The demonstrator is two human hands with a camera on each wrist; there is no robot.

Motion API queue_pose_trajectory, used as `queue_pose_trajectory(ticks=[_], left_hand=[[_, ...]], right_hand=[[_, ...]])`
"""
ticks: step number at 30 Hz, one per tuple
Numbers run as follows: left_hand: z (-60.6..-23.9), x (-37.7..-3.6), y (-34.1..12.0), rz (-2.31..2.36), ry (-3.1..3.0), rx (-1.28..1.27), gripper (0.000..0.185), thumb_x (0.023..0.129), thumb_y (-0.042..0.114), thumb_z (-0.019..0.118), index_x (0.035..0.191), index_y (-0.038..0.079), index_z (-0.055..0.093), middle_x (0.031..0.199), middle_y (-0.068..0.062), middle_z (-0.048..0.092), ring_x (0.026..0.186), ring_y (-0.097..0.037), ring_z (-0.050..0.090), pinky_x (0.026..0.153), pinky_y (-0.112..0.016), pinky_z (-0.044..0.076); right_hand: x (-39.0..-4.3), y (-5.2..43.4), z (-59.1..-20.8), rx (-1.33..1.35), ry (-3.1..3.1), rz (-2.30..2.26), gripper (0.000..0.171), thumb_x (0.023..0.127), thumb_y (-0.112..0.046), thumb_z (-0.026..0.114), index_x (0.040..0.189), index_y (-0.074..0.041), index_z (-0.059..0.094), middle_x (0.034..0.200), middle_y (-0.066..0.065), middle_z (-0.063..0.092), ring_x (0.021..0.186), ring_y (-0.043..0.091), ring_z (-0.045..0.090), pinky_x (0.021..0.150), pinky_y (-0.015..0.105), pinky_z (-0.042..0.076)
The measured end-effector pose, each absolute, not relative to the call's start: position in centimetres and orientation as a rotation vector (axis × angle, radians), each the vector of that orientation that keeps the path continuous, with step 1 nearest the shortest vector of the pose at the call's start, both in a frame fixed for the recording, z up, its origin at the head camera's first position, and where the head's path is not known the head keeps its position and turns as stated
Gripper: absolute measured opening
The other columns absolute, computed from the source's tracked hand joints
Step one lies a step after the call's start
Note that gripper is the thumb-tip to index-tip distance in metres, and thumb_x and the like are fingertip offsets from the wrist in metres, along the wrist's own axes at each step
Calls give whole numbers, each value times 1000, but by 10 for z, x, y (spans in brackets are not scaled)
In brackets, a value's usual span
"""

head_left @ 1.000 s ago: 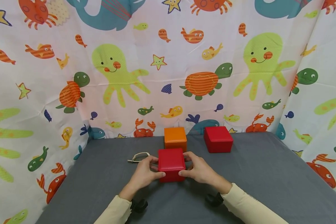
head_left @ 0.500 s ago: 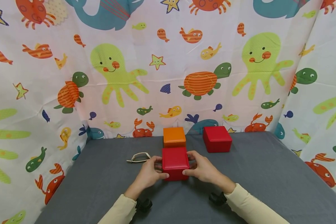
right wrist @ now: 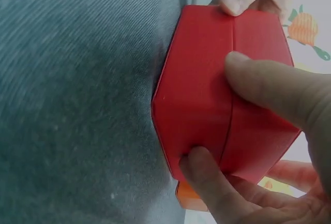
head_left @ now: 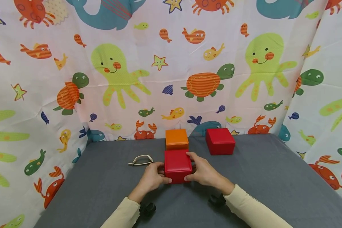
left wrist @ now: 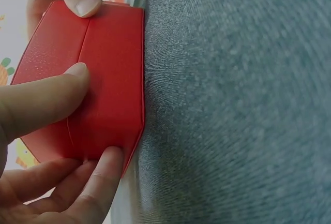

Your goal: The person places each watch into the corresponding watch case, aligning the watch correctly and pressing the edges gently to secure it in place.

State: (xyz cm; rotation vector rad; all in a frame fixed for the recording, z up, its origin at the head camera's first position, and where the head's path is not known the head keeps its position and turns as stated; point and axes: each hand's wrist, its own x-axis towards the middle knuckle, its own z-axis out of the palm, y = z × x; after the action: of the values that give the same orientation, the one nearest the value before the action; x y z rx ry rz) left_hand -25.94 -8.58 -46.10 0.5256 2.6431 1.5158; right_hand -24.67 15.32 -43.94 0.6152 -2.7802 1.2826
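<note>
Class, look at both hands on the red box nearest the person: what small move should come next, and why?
Probably lift the lid. The left hand and right hand grip opposite sides of the near red square box, fingertips near its lid seam, and it already sits against the orange square box.

In the head view, the left hand and right hand are covering the side faces of the near red box, and its base is lying out of sight. That box is hiding the lower front of the orange box. The bottom edge is cutting off both cream sleeves. Two dark objects under the wrists are sitting half hidden, too unclear to identify. The left wrist view is cropping the box and the fingers. In the right wrist view the tabletop is blurring, and only a sliver of orange box is peeking out.
</note>
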Motion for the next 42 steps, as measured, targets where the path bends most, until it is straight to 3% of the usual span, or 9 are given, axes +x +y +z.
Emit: queue_pose_trajectory(ticks=[12, 18, 23, 26, 34, 42], left_hand=[[-463, -259, -85, 1504, 2679, 537, 56, 68, 12, 86, 115, -5, 61, 99, -9, 67, 79, -17, 66, 72, -33, 57], [-463, -257, -87, 1511, 2696, 503, 56, 68, 11, 86, 115, -5, 61, 100, -11, 67, 80, -19, 66, 73, -34, 57], [-469, -259, -86, 1573, 2668, 495, 58, 69, 12, 86, 118, -5, 60, 104, -13, 67, 82, -19, 67, 73, -34, 57], [-470, -259, -85, 1587, 2666, 509, 58, 69, 11, 86, 118, -5, 60, 105, -13, 67, 83, -19, 68, 74, -33, 57], [-468, -258, -86, 1581, 2672, 531, 56, 69, 11, 86, 117, -5, 61, 104, -12, 67, 82, -19, 67, 73, -33, 57], [-466, -258, -87, 1590, 2662, 522, 55, 68, 10, 86, 115, -4, 62, 102, -11, 67, 82, -19, 67, 73, -33, 57]], right_hand=[[-244, 153, -434, 489, -2797, 1305, 87, 70, -21, 85, 143, -10, 38, 127, 7, 53, 92, 21, 57, 75, 35, 53], [-241, 147, -434, 475, -2816, 1267, 86, 73, -21, 84, 144, -10, 37, 135, 9, 49, 104, 23, 53, 83, 40, 53], [-242, 152, -431, 655, -2862, 967, 85, 73, -25, 83, 143, -10, 39, 151, 12, 29, 122, 28, 45, 87, 40, 52], [-243, 156, -428, 808, -2873, 738, 80, 76, -29, 81, 143, -13, 41, 156, 9, 21, 123, 29, 46, 87, 38, 53], [-247, 157, -422, 1125, -2703, 208, 73, 76, -36, 79, 138, -11, 48, 142, 8, 46, 109, 25, 60, 88, 39, 52], [-253, 155, -420, 1234, -2557, 26, 61, 75, -37, 78, 126, -15, 53, 131, 10, 55, 97, 21, 65, 82, 35, 55]])
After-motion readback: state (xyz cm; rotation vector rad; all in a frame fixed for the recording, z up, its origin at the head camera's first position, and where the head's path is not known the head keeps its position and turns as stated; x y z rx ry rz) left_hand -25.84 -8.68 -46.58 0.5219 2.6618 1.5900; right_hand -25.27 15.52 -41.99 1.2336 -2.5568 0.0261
